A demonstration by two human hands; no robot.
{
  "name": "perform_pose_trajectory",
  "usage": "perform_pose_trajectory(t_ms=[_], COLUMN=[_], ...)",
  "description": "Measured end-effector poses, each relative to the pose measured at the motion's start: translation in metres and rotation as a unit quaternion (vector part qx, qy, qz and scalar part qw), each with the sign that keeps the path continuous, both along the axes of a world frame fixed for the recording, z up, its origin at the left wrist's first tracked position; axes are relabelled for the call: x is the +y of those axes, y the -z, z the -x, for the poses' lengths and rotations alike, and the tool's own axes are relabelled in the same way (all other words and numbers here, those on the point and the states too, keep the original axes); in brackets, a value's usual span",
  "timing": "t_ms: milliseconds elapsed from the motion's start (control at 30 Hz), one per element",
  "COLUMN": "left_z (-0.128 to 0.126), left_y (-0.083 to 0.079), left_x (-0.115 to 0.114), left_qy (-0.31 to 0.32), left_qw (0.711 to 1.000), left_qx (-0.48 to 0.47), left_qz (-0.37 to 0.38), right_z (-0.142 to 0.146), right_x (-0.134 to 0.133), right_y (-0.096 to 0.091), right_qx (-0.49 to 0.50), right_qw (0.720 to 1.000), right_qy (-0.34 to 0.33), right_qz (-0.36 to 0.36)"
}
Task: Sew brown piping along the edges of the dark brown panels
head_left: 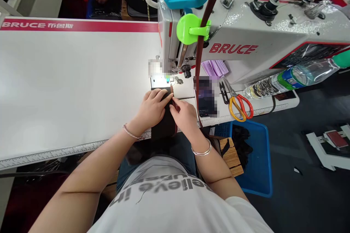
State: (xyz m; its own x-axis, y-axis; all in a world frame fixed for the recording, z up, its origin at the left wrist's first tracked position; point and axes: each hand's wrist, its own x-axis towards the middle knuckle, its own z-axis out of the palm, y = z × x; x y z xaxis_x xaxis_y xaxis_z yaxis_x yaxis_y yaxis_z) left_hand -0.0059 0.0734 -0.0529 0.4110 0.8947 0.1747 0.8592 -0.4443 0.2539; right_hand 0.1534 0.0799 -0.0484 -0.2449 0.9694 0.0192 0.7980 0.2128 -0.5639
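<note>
Dark cloth (162,125) before the sewing machine (237,38), overhanging the white table (82,80).
I see the left hand (153,106) flat on it, the right hand (185,114) curled at its edge, grip unclear.

Dark cloth piece (161,127): matt, closely woven look. Counter (82,80): smooth, faint sheen. Sewing machine (284,31): glossy painted casing, bright highlights. Scissors (234,94): metal blades, glossy plastic-looking handles. Bottle (303,74): clear, shiny plastic. Crate (259,164): smooth plastic. Panel (233,162): grained wood. Bangles (202,153): polished metal. Shirt (175,211): matt cloth.
</note>
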Motion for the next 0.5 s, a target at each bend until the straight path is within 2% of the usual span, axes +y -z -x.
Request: perform_pose_trajectory(t_ms=[267, 500], left_z=[0.002, 0.005], left_y=[0.0, -0.001], left_x=[0.002, 0.008], left_qy=[-0.001, 0.006], left_qw=[1.0, 1.0], left_qx=[0.011, 0.012], left_qz=[-0.009, -0.014], right_z=[0.011, 0.01], right_x=[-0.01, -0.008], right_y=[-0.003, 0.001], right_qx=[-0.129, -0.136], right_qw=[0.991, 0.985], right_qy=[-0.011, -0.031], right_qz=[-0.041, -0.103])
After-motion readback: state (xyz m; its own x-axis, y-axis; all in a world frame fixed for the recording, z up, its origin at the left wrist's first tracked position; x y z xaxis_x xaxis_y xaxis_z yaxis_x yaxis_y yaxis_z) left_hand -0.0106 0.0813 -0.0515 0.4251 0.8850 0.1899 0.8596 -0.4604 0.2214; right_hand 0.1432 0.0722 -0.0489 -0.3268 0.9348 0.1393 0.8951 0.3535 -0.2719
